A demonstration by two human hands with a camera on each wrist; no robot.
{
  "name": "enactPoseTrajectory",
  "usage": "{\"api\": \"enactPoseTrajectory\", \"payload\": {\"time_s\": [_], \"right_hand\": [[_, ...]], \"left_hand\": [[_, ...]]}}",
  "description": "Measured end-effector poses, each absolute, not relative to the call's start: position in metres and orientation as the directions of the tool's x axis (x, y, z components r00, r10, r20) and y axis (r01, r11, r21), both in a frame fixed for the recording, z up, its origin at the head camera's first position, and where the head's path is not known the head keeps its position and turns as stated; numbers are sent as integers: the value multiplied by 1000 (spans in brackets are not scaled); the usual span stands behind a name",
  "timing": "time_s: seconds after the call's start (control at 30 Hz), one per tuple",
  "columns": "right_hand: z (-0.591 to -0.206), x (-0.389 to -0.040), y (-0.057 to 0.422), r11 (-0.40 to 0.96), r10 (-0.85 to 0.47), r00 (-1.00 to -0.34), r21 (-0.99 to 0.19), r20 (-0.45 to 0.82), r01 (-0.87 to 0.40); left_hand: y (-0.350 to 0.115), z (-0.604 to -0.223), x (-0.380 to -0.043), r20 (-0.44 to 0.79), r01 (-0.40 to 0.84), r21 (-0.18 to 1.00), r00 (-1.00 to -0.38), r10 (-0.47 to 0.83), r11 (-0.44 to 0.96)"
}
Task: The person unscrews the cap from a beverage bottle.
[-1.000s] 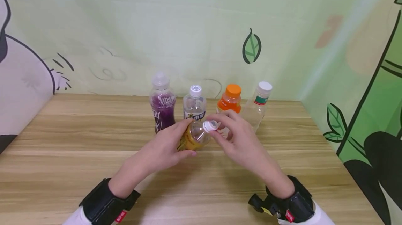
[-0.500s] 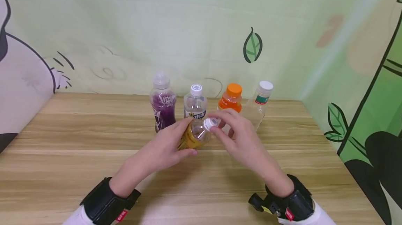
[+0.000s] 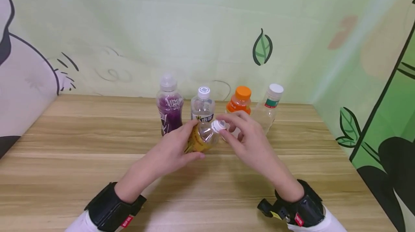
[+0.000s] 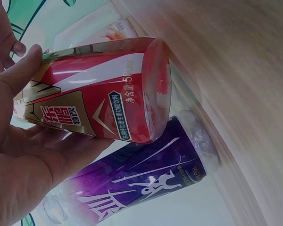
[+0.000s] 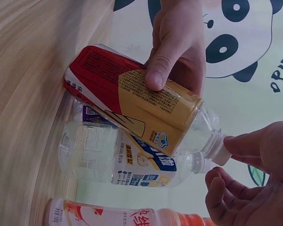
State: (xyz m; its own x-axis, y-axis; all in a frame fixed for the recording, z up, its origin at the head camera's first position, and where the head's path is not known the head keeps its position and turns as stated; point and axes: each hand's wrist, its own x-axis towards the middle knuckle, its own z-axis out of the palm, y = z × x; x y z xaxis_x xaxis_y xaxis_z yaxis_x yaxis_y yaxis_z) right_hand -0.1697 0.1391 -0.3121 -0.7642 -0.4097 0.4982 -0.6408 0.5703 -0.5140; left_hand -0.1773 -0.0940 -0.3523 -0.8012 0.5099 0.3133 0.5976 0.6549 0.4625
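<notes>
My left hand [image 3: 168,152] grips a plastic drink bottle [image 3: 200,140] with a gold and red label [image 5: 127,92]. The bottle tilts, its neck leaning right toward my other hand. In the left wrist view the red base of the bottle [image 4: 104,89] hangs above the wooden table. Thumb and forefinger of my right hand [image 3: 251,134] pinch its white cap [image 3: 218,126], which sits at the bottle's mouth. The other right fingers curl loosely beside the cap. Whether the cap is loose or tight cannot be seen.
Behind the hands stand a purple drink bottle [image 3: 170,111], a clear bottle with a white cap [image 3: 202,106], an orange-capped bottle [image 3: 241,98] and a clear white-capped bottle [image 3: 267,111]. A printed cloth backdrop [image 3: 142,37] rises behind the wooden table [image 3: 81,145].
My right fingers have shifted slightly around the cap. The left hand keeps the bottle in nearly the same place and tilt. The head view has moved a little.
</notes>
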Motion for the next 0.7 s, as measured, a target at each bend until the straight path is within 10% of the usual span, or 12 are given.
{"api": "enactPoseTrajectory", "payload": {"time_s": [0.7], "right_hand": [[-313,-170,141,523,-413,-736,-522,536,-674]], "left_hand": [[-93,-352,-176,337,578,427,-816,470,696]]}}
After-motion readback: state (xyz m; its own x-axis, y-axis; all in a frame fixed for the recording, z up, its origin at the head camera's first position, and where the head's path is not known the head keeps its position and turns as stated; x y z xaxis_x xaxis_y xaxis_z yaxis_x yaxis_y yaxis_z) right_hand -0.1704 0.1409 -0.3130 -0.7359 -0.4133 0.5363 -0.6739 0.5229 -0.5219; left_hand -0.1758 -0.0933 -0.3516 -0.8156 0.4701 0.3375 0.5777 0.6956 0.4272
